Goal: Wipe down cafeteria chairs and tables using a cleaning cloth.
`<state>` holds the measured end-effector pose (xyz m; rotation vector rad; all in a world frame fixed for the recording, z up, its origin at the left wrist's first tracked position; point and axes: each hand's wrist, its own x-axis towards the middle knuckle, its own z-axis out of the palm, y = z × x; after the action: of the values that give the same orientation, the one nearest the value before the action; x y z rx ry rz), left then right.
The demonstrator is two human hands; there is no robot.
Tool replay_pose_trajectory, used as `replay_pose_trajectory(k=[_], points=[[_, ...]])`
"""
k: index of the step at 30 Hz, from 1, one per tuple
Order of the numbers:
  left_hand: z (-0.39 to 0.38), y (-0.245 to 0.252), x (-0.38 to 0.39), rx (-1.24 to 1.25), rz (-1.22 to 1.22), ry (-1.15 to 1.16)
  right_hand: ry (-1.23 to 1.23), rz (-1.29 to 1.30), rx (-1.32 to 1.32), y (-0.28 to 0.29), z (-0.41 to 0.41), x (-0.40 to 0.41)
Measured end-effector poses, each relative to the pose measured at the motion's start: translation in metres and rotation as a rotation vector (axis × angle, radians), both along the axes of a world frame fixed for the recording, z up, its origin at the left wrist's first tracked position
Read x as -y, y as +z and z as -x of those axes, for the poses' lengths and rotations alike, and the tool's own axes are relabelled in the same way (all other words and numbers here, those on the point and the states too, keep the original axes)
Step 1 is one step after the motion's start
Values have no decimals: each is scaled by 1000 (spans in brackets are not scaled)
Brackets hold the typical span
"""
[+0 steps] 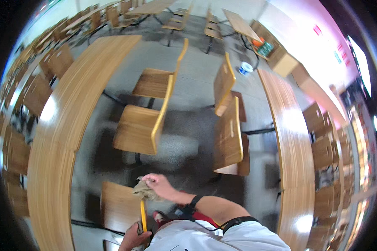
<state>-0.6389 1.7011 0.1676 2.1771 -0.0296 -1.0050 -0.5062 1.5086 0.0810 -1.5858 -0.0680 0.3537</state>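
Observation:
My right hand grips a crumpled beige cloth over the far end of a wooden chair's backrest. That backrest shows as a narrow yellow edge from above. Near its closer end, my left hand is closed around the backrest edge. A bit of greyish material shows by the left fingers; what it is I cannot tell. The chair's brown wooden seat lies left of the backrest. A black band circles my right wrist.
A long wooden table runs along the left, another table along the right. Ahead stand wooden chairs, one chair on the left and another chair on the right. A blue-and-white tub sits on the grey floor.

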Motion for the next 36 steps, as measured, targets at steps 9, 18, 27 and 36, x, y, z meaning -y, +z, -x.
replay_pose_trajectory(k=[9,18,27,36], points=[[-19,-68,-63,-161,-190,-175,-724,1086,583,99,-79,250],[-142,44,28,49,-198,109,-481,1236,707,50,-50,256],[-232,73,107,157,230,278,-871,904,616,46,-60,256],[-282,46,224,-235,653,206,-751,-272,220,75,-74,216]])
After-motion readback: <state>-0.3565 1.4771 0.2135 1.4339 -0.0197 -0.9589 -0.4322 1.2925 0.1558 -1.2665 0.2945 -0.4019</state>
